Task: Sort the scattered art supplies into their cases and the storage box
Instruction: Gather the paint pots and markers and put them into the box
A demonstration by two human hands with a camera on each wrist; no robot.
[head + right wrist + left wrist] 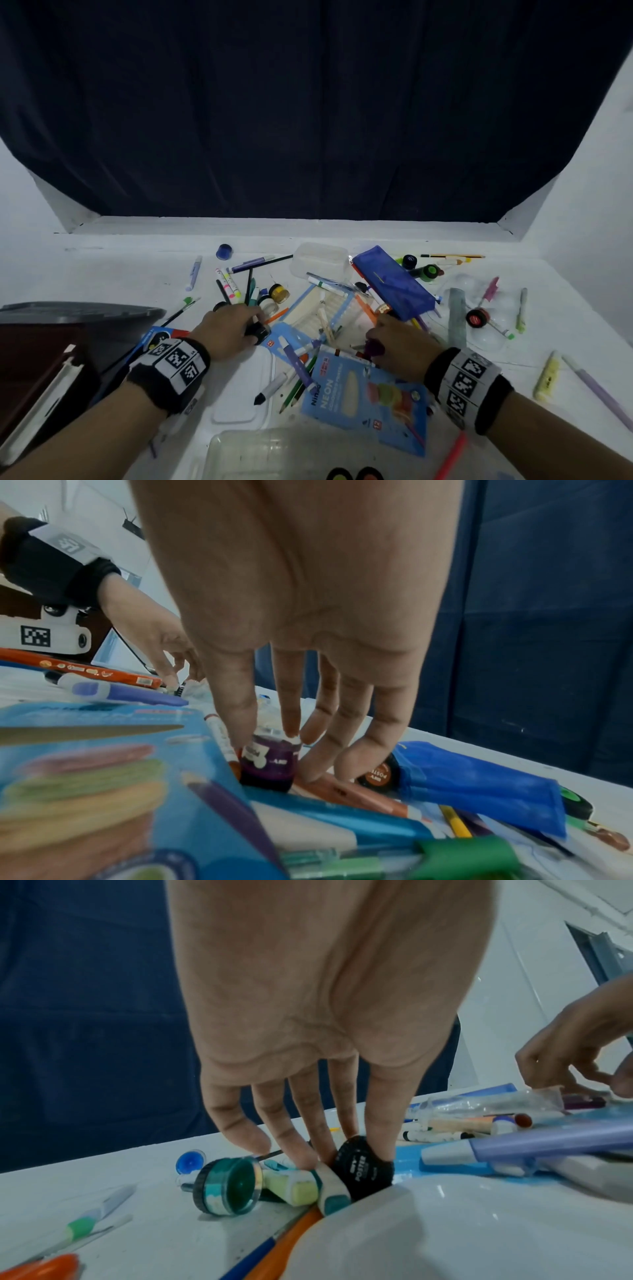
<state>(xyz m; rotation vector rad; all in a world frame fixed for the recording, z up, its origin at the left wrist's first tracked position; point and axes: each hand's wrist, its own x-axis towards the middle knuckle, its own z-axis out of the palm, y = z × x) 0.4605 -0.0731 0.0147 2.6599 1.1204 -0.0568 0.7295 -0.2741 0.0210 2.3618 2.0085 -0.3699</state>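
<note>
Black-lidded and small, the poster paint pot [364, 1168] pinched in the left hand [228, 331] fingers and the purple paint pot [270, 761] pinched by the right hand [404, 346] amid clutter on the surface [113, 274] look light, rigid, slippery — best gripped around the ribbed lids.

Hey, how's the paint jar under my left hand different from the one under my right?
The black-lidded jar lies on its side, lid facing the left wrist camera; the purple jar stands upright. The left hand pinches the black-lidded jar; the right hand grips the purple jar from above. Both are small paint pots.
</note>
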